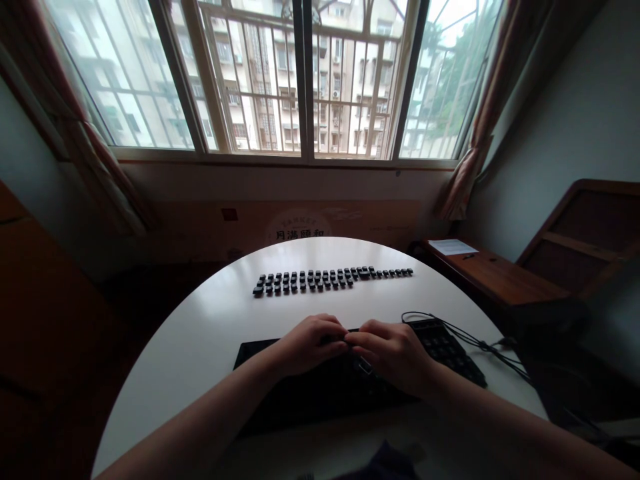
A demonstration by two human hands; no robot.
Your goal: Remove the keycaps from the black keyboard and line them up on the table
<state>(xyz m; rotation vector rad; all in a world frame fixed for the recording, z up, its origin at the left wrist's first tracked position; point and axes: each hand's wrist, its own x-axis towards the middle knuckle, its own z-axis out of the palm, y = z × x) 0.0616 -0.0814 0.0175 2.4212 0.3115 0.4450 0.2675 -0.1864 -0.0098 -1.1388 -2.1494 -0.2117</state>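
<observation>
A black keyboard (pixel 450 350) lies on the round white table (pixel 200 333) just in front of me. Both hands rest over its middle, fingertips meeting. My left hand (pixel 310 343) has its fingers curled down and pinched toward the right hand. My right hand (pixel 395 353) is curled the same way, fingers pressed at the keyboard's upper edge. What the fingertips hold is too small to make out. Beyond the hands, several loose black keycaps (pixel 325 279) stand in neat rows across the table.
The keyboard's black cable (pixel 470 337) loops off to the right. A wooden side table (pixel 500 280) with a paper sheet (pixel 453 247) stands at right, a dark chair beside it. A barred window (pixel 300 80) and curtains fill the far wall.
</observation>
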